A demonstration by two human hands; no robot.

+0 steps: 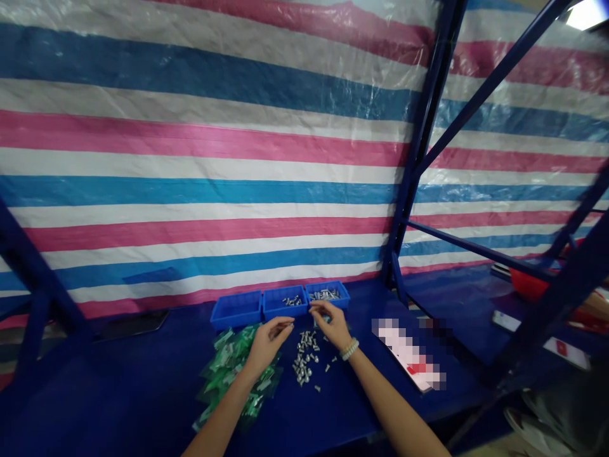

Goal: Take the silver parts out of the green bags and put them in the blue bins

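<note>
My left hand (269, 339) hovers over the right edge of a heap of small clear bags with green contents (223, 362). Its thumb and fingers are pinched together, and whatever lies between them is too small to make out. My right hand (332, 324), with a pale beaded bracelet on the wrist, is just in front of the right blue tray (346, 296). Its thumb and forefinger curl together at the tips; any item there cannot be made out. Between and below both hands lies a loose pile of silvery screws (304, 362).
The middle blue tray (271, 311) and right tray hold small metal pieces; the left blue tray (233, 311) adjoins them. A partly blurred phone-like slab (409, 362) lies at right, a dark flat device (136, 324) at left. Blue frame posts (412, 165) rise before a striped sheet.
</note>
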